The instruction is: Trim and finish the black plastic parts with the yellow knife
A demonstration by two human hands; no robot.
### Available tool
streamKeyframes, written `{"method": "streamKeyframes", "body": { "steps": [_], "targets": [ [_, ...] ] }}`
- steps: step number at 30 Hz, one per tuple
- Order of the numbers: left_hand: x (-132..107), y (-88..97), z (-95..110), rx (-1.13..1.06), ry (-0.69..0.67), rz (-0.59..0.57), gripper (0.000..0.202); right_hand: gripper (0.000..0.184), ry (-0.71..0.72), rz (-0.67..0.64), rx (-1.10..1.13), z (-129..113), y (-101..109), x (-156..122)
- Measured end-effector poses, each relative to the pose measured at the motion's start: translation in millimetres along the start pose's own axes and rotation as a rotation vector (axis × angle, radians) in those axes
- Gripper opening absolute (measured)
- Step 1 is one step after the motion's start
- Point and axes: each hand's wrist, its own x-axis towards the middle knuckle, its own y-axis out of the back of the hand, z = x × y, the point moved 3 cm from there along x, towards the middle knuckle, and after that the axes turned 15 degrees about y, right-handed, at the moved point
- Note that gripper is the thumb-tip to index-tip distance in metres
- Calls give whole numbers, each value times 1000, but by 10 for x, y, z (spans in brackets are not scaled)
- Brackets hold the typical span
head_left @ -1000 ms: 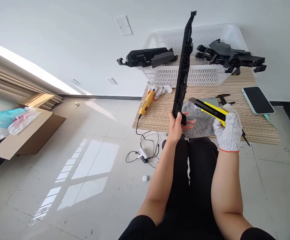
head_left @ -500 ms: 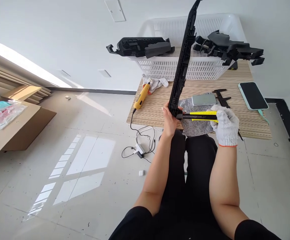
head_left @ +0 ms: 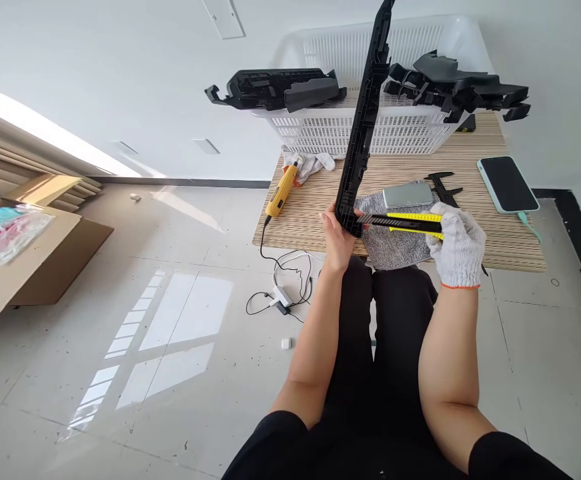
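My bare left hand [head_left: 339, 237] grips the lower end of a long black plastic trim piece [head_left: 363, 127], which tilts up and away past the basket. In my right hand [head_left: 456, 243], covered by a white knit glove with an orange cuff, is a yellow and black utility knife [head_left: 413, 224]. Its blade points left and meets the lower end of the trim piece; whether it cuts in I cannot tell. Under the knife lies a grey cloth [head_left: 395, 250] with a grey-green flat case [head_left: 408, 195] on it. Black calipers [head_left: 444, 187] lie beside the case.
A white plastic basket [head_left: 315, 135] at the back of the wooden table [head_left: 513, 250] carries black plastic parts [head_left: 275, 90] on both sides. At left lie a yellow corded tool [head_left: 281, 191] and a glove [head_left: 311, 165]; at right, a phone [head_left: 507, 185]. Cables [head_left: 283, 297] run across the floor.
The knife has shifted slightly right from the trim piece, showing more of its blade. My right hand has moved a little right with it. The view has shifted slightly.
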Motion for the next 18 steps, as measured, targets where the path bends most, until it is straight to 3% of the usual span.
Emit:
{"method": "streamKeyframes", "body": {
  "steps": [12, 15, 18],
  "targets": [
    [41, 41, -38, 28, -25, -19, 71, 26, 44, 10, -44, 27, -29, -9],
    [38, 34, -34, 34, -29, -25, 71, 28, 0, -10, -57, 46, -42, -7],
    [30, 26, -23, 19, -7, -3, 71, 28, -4, 56, -47, 42, -25, -8]
  ]
}}
